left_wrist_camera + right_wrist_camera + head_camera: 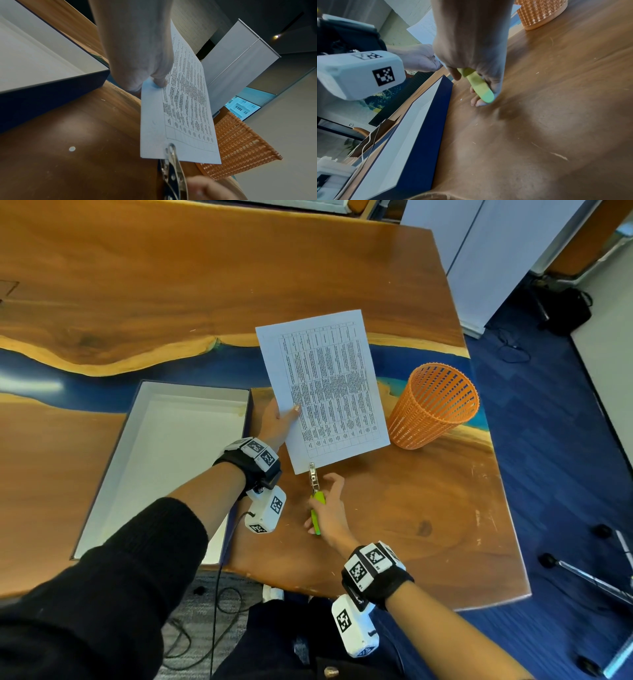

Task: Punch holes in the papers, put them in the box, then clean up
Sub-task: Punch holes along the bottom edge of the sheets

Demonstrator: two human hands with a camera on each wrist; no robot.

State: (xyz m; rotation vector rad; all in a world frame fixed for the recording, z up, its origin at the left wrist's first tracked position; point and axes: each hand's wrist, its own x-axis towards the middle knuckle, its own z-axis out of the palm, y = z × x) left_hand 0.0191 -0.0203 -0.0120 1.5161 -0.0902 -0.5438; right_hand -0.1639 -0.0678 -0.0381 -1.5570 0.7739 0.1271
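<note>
My left hand (279, 421) pinches a printed paper sheet (325, 385) by its left edge, thumb on top, and holds it above the table. My right hand (329, 513) grips the green handles of a metal hole punch (314, 491). The punch's metal head (170, 150) sits over the paper's (181, 108) near edge, close to the corner. In the right wrist view my fingers wrap the green handle (479, 86). The open box (164, 453), white inside with dark blue walls, lies on the table to the left with nothing in it.
An orange mesh basket (433, 405) stands on the wooden table (411, 508) right of the paper. One small white paper dot (72, 148) lies on the wood near the box (51, 88). The table's near and right edges are close by.
</note>
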